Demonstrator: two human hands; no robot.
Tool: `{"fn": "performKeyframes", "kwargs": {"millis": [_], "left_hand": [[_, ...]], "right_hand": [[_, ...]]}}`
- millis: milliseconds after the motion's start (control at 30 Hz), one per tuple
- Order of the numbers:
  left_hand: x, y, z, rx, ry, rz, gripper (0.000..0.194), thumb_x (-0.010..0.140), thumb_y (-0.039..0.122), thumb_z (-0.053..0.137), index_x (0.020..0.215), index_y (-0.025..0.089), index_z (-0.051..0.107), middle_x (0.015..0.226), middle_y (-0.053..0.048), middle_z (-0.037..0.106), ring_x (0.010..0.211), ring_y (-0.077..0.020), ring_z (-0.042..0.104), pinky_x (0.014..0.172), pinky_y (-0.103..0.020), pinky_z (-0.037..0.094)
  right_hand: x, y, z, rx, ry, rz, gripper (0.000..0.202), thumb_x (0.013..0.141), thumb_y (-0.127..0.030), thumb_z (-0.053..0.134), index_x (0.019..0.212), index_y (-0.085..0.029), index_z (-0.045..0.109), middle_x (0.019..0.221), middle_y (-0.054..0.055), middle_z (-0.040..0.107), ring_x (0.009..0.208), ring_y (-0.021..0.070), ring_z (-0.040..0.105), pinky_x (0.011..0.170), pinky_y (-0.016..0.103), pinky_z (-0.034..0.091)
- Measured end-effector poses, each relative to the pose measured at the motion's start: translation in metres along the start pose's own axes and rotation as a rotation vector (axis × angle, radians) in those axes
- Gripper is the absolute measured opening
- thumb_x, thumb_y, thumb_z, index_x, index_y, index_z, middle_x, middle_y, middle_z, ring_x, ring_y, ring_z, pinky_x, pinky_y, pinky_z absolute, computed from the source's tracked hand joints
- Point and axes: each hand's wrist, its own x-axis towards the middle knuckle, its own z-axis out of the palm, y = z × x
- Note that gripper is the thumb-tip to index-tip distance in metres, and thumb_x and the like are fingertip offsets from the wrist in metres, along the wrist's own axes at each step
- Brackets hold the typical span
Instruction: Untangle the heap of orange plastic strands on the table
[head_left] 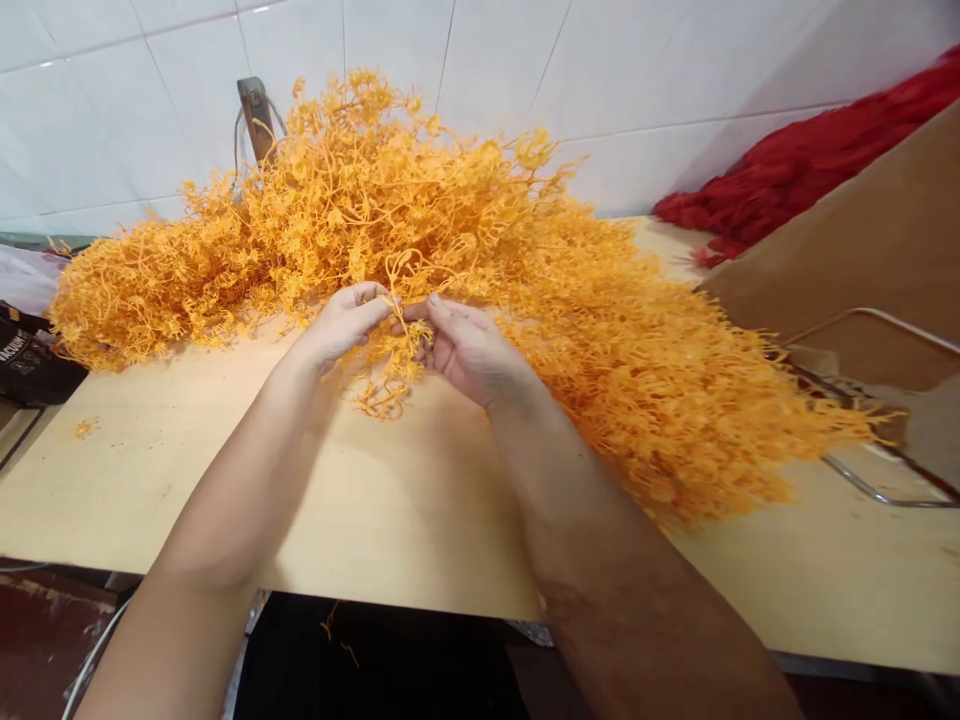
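Between my hands is a yellow-orange plastic flower sprig (pixel 397 375) with thin, curly strands, its lower end hanging just over the table. My left hand (pixel 349 320) pinches the sprig's stem between thumb and fingers. From the other side, my right hand (pixel 465 345) has its thumb and fingers closed at the strands of the same sprig; its fingertips are partly hidden. Right behind both hands rises a large heap of similar orange sprigs (pixel 420 210), spreading along the wall and down to the right.
The pale wooden table (pixel 390 510) runs under my arms. Red feathery material (pixel 810 165) lies at the back right, beside a brown cardboard piece (pixel 847 240) and a bent metal rod (pixel 870 485). A black bag (pixel 34 355) stands at the left edge. White tiles (pixel 637 70) cover the wall behind.
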Motion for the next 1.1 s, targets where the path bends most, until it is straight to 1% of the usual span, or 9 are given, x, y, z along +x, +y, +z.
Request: {"fn": "performKeyframes", "kwargs": {"millis": [100, 200, 367, 433, 533, 667, 767, 900, 1100], "left_hand": [[-0.003, 0.006, -0.002, 0.245, -0.138, 0.015, 0.013, 0.069, 0.017, 0.056, 0.063, 0.014, 0.046, 0.056, 0.006, 0.042, 0.052, -0.0034, 0.035, 0.052, -0.018, 0.027], [-0.006, 0.011, -0.001, 0.479, -0.272, 0.043, 0.004, 0.066, 0.012, 0.056, 0.065, 0.013, 0.052, 0.063, 0.003, 0.051, 0.061, -0.0066, 0.044, 0.060, -0.020, 0.033], [-0.007, 0.012, 0.002, 0.790, -0.179, 0.123, 0.005, 0.069, 0.013, 0.050, 0.065, 0.014, 0.052, 0.063, 0.002, 0.051, 0.060, -0.0086, 0.043, 0.058, -0.023, 0.031], [-0.007, 0.010, 0.004, 0.761, -0.160, 0.135, 0.005, 0.073, 0.017, 0.050, 0.072, 0.014, 0.054, 0.069, 0.001, 0.055, 0.063, -0.0092, 0.046, 0.060, -0.023, 0.033], [-0.007, 0.009, 0.009, 0.641, -0.149, 0.158, 0.008, 0.076, 0.019, 0.049, 0.078, 0.013, 0.055, 0.073, 0.000, 0.056, 0.066, -0.0091, 0.047, 0.062, -0.022, 0.036], [-0.008, 0.010, 0.017, 0.475, -0.151, 0.118, 0.011, 0.078, 0.016, 0.049, 0.067, 0.015, 0.049, 0.066, 0.002, 0.049, 0.063, -0.0079, 0.044, 0.061, -0.022, 0.034], [-0.008, 0.008, 0.020, 0.409, -0.164, 0.070, 0.022, 0.082, 0.019, 0.047, 0.061, 0.016, 0.044, 0.060, 0.003, 0.044, 0.058, -0.0071, 0.040, 0.058, -0.022, 0.032], [-0.010, 0.005, 0.021, 0.377, -0.164, 0.048, 0.021, 0.083, 0.021, 0.047, 0.062, 0.016, 0.044, 0.059, 0.004, 0.040, 0.056, -0.0067, 0.037, 0.055, -0.021, 0.030], [-0.037, 0.031, 0.010, 0.046, -0.329, 0.036, 0.022, 0.076, 0.035, 0.058, 0.067, 0.016, 0.049, 0.059, 0.001, 0.049, 0.054, -0.0073, 0.045, 0.053, -0.022, 0.038]], "right_hand": [[0.002, 0.002, 0.000, -0.069, 0.014, 0.039, 0.054, 0.047, -0.067, 0.072, 0.061, -0.017, 0.058, 0.060, -0.002, 0.056, 0.053, 0.0061, 0.046, 0.050, 0.021, 0.039], [0.003, 0.005, 0.001, -0.194, 0.061, 0.040, 0.059, 0.035, -0.067, 0.075, 0.056, -0.016, 0.055, 0.056, -0.003, 0.054, 0.056, 0.0065, 0.046, 0.055, 0.021, 0.039], [0.004, 0.008, 0.004, -0.193, 0.007, -0.021, 0.053, 0.041, -0.057, 0.081, 0.070, -0.015, 0.064, 0.072, 0.002, 0.064, 0.072, 0.0124, 0.057, 0.071, 0.026, 0.045], [0.005, 0.009, 0.004, -0.114, 0.019, -0.047, 0.048, 0.044, -0.052, 0.081, 0.070, -0.015, 0.063, 0.072, 0.002, 0.064, 0.076, 0.0140, 0.059, 0.075, 0.028, 0.046], [0.010, 0.012, 0.005, 0.040, 0.123, -0.089, 0.035, 0.052, -0.041, 0.080, 0.070, -0.017, 0.061, 0.070, 0.001, 0.063, 0.081, 0.0160, 0.062, 0.077, 0.029, 0.048], [0.012, 0.014, 0.009, 0.193, 0.282, -0.086, 0.011, 0.068, -0.024, 0.066, 0.067, -0.017, 0.057, 0.064, -0.001, 0.060, 0.077, 0.0155, 0.063, 0.069, 0.028, 0.051], [0.011, 0.014, 0.015, 0.231, 0.303, -0.064, 0.013, 0.070, -0.019, 0.063, 0.062, -0.017, 0.052, 0.060, -0.001, 0.057, 0.074, 0.0154, 0.063, 0.063, 0.027, 0.050], [0.012, 0.016, 0.017, 0.263, 0.294, -0.018, 0.016, 0.069, -0.016, 0.063, 0.062, -0.018, 0.049, 0.056, -0.003, 0.054, 0.069, 0.0136, 0.060, 0.061, 0.026, 0.048], [0.024, 0.013, -0.018, 0.280, 0.584, 0.146, 0.021, 0.079, -0.014, 0.047, 0.061, -0.020, 0.039, 0.050, -0.006, 0.045, 0.045, 0.0061, 0.045, 0.049, 0.021, 0.040]]}}
